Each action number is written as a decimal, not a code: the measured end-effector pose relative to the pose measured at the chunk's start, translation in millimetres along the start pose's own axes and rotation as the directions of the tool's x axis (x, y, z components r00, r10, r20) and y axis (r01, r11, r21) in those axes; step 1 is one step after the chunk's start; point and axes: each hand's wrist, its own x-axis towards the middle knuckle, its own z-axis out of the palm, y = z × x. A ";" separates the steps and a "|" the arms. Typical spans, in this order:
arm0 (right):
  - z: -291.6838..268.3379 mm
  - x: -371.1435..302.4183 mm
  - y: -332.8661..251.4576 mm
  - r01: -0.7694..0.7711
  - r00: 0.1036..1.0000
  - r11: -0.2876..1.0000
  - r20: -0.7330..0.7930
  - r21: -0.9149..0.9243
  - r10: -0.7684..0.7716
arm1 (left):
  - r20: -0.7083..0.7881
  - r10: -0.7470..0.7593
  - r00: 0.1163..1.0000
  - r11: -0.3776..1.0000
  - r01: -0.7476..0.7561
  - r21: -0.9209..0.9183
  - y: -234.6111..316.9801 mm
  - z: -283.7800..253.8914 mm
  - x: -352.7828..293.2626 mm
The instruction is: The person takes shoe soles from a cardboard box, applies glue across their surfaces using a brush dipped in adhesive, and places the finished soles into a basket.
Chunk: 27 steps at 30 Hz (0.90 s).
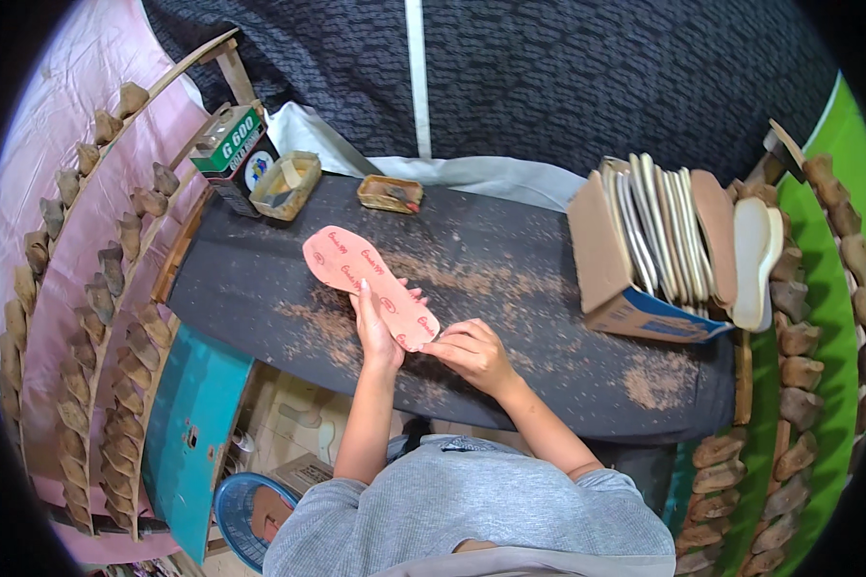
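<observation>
A pink shoe insole (361, 279) with red printed marks lies flat on the dark worktable (529, 260), its toe pointing to the far left. My left hand (375, 332) rests along the insole's near edge, fingers stretched out and pressing on it. My right hand (471, 354) pinches the insole's heel end between thumb and fingers. Brown dust is scattered on the table around both hands.
A cardboard box (635, 260) of upright insoles stands at the right. A green-labelled can (233, 154), an open glue tub (286, 183) and a small tin (390, 193) sit at the back left. Racks of shoe lasts (106, 288) flank both sides. A blue basket (250, 514) is below.
</observation>
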 end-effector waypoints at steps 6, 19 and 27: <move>59.5 61.8 29.2 -0.088 0.996 0.995 -0.028 0.050 0.089 | 0.068 -0.102 0.992 0.992 0.096 0.083 50.0 -60.1 57.2; 122.1 120.6 131.0 -0.625 0.756 0.780 -0.271 -0.025 0.596 | 0.220 -0.186 0.958 0.976 0.154 0.154 75.6 -97.8 85.6; 151.3 151.5 169.6 -0.564 0.729 0.754 -0.225 0.336 0.646 | 0.286 -0.204 0.936 0.970 0.154 0.187 84.7 -100.2 92.9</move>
